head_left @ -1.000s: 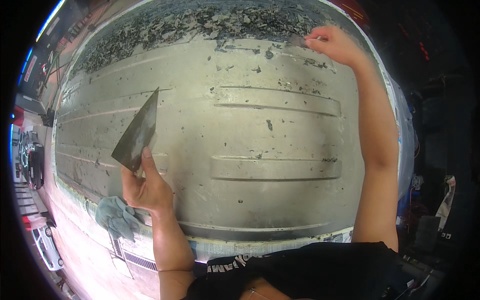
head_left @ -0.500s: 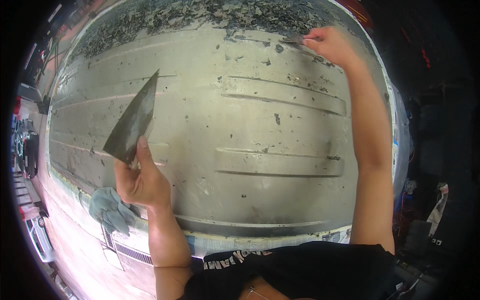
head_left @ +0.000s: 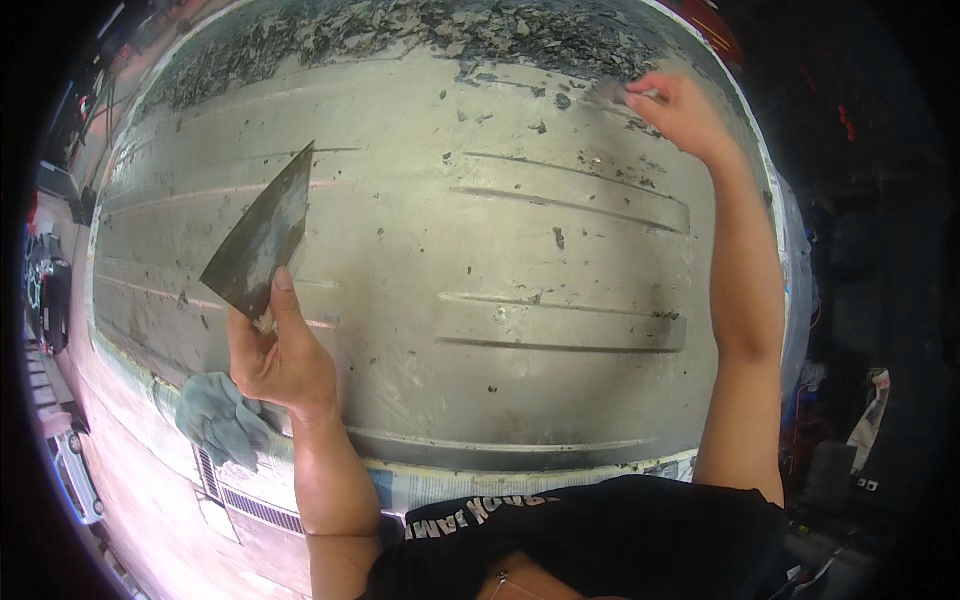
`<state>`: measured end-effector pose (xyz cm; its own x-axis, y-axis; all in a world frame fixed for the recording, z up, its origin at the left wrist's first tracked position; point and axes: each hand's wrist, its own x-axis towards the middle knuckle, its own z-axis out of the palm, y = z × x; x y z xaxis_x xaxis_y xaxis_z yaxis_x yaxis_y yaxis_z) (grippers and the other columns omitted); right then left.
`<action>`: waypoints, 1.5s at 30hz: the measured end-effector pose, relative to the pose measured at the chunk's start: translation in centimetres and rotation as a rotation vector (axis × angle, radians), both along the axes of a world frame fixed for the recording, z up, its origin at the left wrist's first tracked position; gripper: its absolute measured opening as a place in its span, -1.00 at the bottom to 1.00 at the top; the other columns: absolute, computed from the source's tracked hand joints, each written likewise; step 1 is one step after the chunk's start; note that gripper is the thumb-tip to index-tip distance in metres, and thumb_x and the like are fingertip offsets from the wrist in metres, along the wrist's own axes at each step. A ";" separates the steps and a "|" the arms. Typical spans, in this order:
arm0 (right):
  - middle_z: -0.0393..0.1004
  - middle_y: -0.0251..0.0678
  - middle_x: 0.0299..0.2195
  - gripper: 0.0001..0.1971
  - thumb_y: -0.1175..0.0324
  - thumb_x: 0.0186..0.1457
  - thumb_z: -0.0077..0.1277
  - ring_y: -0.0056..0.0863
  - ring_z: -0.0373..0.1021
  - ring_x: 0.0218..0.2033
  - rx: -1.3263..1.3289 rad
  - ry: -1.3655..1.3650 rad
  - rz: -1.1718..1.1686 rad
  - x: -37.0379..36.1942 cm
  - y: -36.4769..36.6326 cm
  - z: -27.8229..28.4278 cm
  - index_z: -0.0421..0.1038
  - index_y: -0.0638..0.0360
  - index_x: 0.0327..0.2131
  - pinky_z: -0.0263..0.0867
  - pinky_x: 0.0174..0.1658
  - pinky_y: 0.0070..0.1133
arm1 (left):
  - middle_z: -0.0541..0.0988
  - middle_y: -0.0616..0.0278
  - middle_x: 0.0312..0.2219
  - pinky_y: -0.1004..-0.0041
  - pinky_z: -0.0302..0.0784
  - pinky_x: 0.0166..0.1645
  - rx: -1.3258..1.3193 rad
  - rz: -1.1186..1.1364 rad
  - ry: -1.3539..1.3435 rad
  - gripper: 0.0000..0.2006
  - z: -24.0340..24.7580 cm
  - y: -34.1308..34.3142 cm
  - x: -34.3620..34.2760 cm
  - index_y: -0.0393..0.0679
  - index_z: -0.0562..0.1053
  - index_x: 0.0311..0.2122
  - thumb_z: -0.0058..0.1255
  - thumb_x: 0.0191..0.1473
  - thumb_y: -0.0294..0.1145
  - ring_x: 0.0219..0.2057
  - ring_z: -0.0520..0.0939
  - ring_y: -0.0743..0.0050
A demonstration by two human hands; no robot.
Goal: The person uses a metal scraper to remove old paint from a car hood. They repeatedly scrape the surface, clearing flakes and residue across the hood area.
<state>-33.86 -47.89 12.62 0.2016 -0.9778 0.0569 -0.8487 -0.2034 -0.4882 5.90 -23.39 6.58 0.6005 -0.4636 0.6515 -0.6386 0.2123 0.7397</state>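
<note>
My left hand is closed round the short handle of a wide scraper, its flat grey metal blade tilted up and held above the panel. Farther off at the right, my right hand has its fingers pinched on a thin grey blade, smeared by motion, just over the surface. Below both hands lies a large ribbed metal panel, like a vehicle roof, bare and pale over most of its area. Dark flaking paint covers its far strip, and loose flakes lie scattered near my right hand.
A grey-green cloth hangs at the panel's near left edge. Printed paper lines the near edge, and clear plastic sheeting the right side. A floor grate and a parked light-coloured car are at the left.
My right hand has moved a little to the right and nearer, with the blade in its fingers. The left hand and its scraper have stayed almost still.
</note>
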 end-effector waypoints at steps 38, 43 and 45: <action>0.63 0.03 -0.20 -0.58 0.19 0.09 0.16 -0.09 0.57 -0.16 -0.235 0.047 0.086 7.9 0.9 -2.3 0.57 0.21 -0.03 0.41 -0.02 -0.40 | 0.69 0.22 -0.36 0.62 0.49 -0.26 0.047 0.041 -0.053 -0.82 0.3 0.2 1.5 -0.36 0.59 -0.18 0.27 0.08 -0.60 -0.40 0.60 0.61; 0.62 0.06 -0.18 -0.59 0.19 0.10 0.15 -0.07 0.56 -0.12 -0.230 0.058 0.080 8.3 0.3 -2.4 0.57 0.22 -0.04 0.41 -0.01 -0.38 | 0.70 0.19 -0.35 0.59 0.51 -0.24 0.024 0.002 -0.060 -0.80 0.6 0.1 0.6 -0.39 0.59 -0.17 0.27 0.06 -0.64 -0.40 0.62 0.56; 0.61 0.06 -0.17 -0.59 0.19 0.10 0.14 -0.06 0.55 -0.11 -0.182 0.047 0.067 10.9 0.3 -2.1 0.57 0.23 -0.04 0.41 0.00 -0.38 | 0.70 0.20 -0.35 0.58 0.51 -0.23 0.062 0.012 -0.100 -0.80 0.4 0.3 0.8 -0.39 0.59 -0.17 0.27 0.07 -0.64 -0.39 0.62 0.57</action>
